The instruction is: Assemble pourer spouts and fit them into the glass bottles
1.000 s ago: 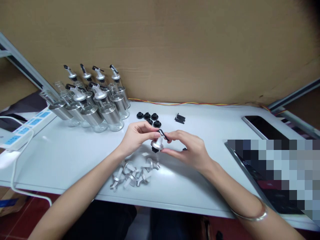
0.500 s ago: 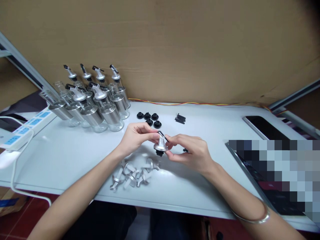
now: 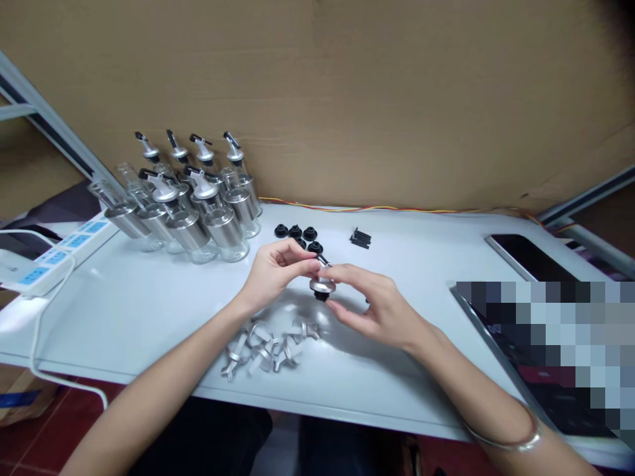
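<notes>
A small pourer spout [image 3: 322, 285] is held just above the white table [image 3: 149, 311], near its middle. It has a silver metal cone-shaped collar, a black rubber stopper at its base pointing toward 6 o'clock, and a thin spout with a black flip cap at the top, tilted toward 11 o'clock. It stands roughly upright, pinched between fingers [image 3: 302, 266] on both sides.
</notes>
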{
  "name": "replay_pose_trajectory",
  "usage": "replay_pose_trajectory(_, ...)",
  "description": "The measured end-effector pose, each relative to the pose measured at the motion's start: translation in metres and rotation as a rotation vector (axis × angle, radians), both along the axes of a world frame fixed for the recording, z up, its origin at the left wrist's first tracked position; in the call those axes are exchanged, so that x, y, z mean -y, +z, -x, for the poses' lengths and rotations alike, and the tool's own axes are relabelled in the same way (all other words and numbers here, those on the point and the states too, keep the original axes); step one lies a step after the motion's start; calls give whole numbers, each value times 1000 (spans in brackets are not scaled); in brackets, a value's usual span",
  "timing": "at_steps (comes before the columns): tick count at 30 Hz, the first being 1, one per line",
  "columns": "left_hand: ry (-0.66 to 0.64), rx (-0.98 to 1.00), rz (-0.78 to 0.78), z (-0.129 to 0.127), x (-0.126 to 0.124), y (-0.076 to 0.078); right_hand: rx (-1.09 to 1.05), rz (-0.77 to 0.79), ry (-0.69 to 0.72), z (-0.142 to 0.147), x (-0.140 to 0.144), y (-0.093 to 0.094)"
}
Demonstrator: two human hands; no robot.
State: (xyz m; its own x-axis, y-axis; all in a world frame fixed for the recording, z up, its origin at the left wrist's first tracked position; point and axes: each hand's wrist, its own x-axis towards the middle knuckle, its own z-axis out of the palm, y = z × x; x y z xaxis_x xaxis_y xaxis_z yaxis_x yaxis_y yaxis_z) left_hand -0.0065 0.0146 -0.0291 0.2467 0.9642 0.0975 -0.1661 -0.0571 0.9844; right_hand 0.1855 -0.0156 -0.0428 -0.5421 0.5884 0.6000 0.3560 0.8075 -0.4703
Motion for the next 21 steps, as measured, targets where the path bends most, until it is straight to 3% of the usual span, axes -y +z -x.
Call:
replay_pose_trajectory(6,-62,-47,-45,2,-1,-3,25,-48,-1,0,-2,-6)
replay_pose_trajectory(9,-60,-188,-193,9,-4,4,-7,-81,-33,-1,-3,-7)
replay_pose_trajectory(11,29,-262,-336,18,-9,12,-30,-93,-63,-1,-3,-6)
replay_pose_trajectory(13,229,-254,-493,32,-17,23,-57,-111,-93,-1,-3,-4)
replay_pose_trajectory(17,828,-134,-820,71,-38,41,-83,-171,-143,-1,-2,-1)
replay_pose_trajectory(19,1074,-176,-876,94,-47,45,-90,-203,-157,-1,-2,0)
replay_pose_trajectory(21,1241,-271,-854,118,-52,46,-91,-221,-167,-1,-2,0)
